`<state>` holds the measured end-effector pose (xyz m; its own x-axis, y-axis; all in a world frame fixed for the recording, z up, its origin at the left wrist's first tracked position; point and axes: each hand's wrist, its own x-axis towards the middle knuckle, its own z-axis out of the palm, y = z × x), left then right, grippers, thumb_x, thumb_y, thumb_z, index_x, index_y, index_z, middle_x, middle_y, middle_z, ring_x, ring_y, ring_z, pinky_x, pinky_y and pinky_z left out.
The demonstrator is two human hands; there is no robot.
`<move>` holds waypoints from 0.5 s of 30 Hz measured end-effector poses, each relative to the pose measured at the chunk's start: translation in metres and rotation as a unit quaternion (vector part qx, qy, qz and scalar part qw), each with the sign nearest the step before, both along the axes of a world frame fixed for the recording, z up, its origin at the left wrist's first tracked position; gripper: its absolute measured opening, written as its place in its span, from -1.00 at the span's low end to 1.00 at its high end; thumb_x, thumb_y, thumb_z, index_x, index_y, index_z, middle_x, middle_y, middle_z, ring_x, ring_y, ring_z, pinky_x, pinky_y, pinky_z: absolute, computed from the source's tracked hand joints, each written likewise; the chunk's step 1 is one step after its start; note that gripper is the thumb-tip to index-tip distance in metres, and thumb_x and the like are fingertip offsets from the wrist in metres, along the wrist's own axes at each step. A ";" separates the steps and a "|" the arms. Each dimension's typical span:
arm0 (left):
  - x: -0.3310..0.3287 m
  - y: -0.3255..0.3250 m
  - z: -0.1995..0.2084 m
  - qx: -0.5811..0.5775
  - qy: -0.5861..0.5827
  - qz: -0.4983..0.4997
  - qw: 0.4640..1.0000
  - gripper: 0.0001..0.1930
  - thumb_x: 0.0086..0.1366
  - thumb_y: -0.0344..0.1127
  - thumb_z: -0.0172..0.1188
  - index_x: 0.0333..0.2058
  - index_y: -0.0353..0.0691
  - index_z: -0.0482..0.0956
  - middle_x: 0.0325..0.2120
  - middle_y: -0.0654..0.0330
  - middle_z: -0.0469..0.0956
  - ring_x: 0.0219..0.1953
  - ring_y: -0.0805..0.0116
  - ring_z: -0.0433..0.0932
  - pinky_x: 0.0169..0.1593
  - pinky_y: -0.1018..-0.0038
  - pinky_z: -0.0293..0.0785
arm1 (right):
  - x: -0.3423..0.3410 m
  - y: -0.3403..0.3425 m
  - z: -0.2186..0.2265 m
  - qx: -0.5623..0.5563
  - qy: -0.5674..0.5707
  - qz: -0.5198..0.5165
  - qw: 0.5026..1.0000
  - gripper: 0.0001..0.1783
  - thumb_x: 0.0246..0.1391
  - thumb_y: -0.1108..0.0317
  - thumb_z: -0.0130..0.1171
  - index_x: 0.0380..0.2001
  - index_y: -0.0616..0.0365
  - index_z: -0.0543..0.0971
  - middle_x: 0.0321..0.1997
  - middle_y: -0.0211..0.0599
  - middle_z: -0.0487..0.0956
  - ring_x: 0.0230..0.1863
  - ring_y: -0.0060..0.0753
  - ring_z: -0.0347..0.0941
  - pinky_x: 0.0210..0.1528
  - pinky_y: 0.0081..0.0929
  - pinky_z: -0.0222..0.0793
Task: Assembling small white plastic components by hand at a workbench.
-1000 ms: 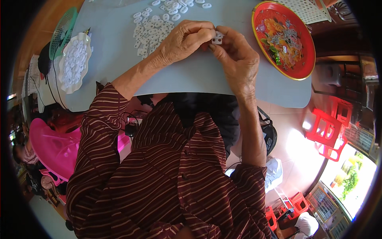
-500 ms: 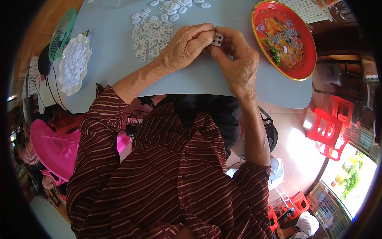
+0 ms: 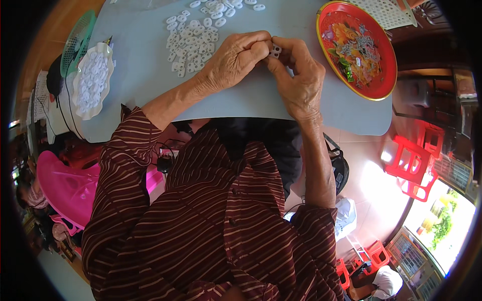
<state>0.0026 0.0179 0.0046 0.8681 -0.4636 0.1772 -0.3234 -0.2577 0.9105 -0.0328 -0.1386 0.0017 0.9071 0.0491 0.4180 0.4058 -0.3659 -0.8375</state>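
A small white plastic piece with dark round holes [image 3: 275, 50] is held between my two hands over the grey-blue table [image 3: 251, 95]. My right hand [image 3: 299, 75] pinches it between thumb and fingers. Curled and pressed up against it from the other side is my left hand [image 3: 238, 56]; its fingertips are partly hidden, and I cannot make out whether they grip the same piece or something smaller. Just left of my hands lies a spread of similar white two-holed pieces [image 3: 191, 42], with smooth white oval pieces [image 3: 220, 22] beyond them.
A red floral tray with a gold rim [image 3: 394, 75] holds small metallic bits at the right. On the left stand a scalloped white dish [image 3: 107, 56] full of white pieces and a green mesh basket [image 3: 79, 42]. Red stools [image 3: 409, 160] and a pink chair [image 3: 68, 185] are beyond the table edge.
The white piece has tilted slightly between my fingers, and my right hand has shifted a little. Both hands stay together in the same place.
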 end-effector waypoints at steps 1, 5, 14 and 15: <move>0.000 -0.001 -0.001 -0.005 -0.002 0.004 1.000 -0.69 0.31 -0.16 -0.12 -0.38 -0.35 0.36 -0.58 0.18 0.38 -0.50 0.44 0.29 -0.36 0.49 0.30 | -0.001 0.000 0.001 -0.009 -0.002 -0.006 1.000 -0.70 -0.16 0.59 0.22 -0.27 0.23 0.47 -0.49 -0.22 0.53 -0.48 -0.39 0.49 -0.40 -0.50 0.40; 0.000 -0.004 -0.001 -0.023 -0.011 0.003 1.000 -0.70 0.31 -0.18 -0.13 -0.39 -0.36 0.35 -0.60 0.18 0.35 -0.53 0.44 0.26 -0.39 0.48 0.28 | -0.001 0.001 -0.001 0.021 -0.005 -0.006 1.000 -0.71 -0.15 0.59 0.23 -0.27 0.23 0.47 -0.49 -0.21 0.53 -0.48 -0.38 0.50 -0.40 -0.49 0.41; -0.001 -0.001 -0.001 -0.010 -0.012 -0.013 1.000 -0.72 0.30 -0.20 -0.13 -0.38 -0.35 0.35 -0.62 0.19 0.31 -0.54 0.45 0.23 -0.42 0.48 0.26 | -0.003 0.000 0.004 -0.020 -0.005 -0.009 1.000 -0.73 -0.14 0.59 0.22 -0.28 0.23 0.47 -0.49 -0.19 0.53 -0.46 -0.37 0.50 -0.39 -0.49 0.41; -0.002 -0.001 0.000 -0.010 -0.012 -0.013 1.000 -0.72 0.30 -0.20 -0.13 -0.38 -0.35 0.35 -0.62 0.19 0.31 -0.54 0.45 0.23 -0.42 0.48 0.26 | -0.004 0.000 0.003 -0.016 0.002 -0.009 1.000 -0.73 -0.14 0.58 0.22 -0.28 0.23 0.47 -0.48 -0.19 0.54 -0.46 -0.37 0.50 -0.39 -0.50 0.41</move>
